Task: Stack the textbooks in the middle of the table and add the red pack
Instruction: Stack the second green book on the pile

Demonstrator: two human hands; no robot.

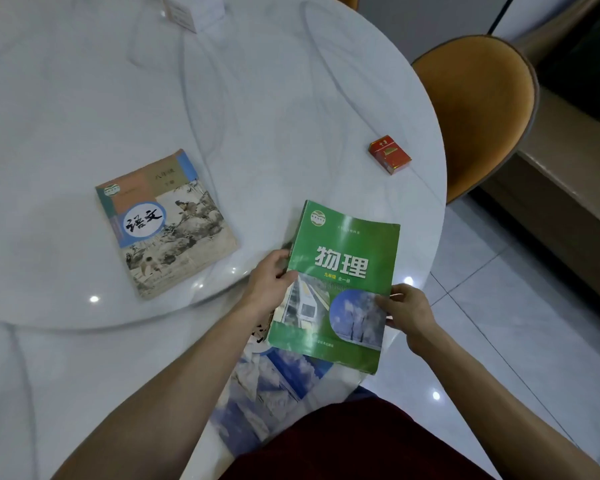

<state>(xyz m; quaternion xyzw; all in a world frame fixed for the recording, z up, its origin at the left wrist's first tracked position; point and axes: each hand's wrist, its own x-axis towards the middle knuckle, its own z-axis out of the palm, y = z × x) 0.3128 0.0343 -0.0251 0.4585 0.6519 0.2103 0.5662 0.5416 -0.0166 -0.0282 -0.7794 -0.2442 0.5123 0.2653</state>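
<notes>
I hold a green textbook (pixel 340 271) above the near edge of the round white table (pixel 222 98). My left hand (pixel 269 284) grips its left edge and my right hand (pixel 407 311) grips its right edge. Under it lies a blue and white textbook (pixel 267 386), partly hidden, at the table's near edge. A beige textbook (pixel 165 223) with an ink painting on its cover lies flat to the left, on the raised middle disc. The red pack (pixel 389 154) lies near the table's right edge, apart from the books.
A white box (pixel 194 10) stands at the far side of the table. An orange chair (pixel 478 116) is beside the table's right edge. A low bench (pixel 568 188) runs along the right. Tiled floor (pixel 499 323) shows below.
</notes>
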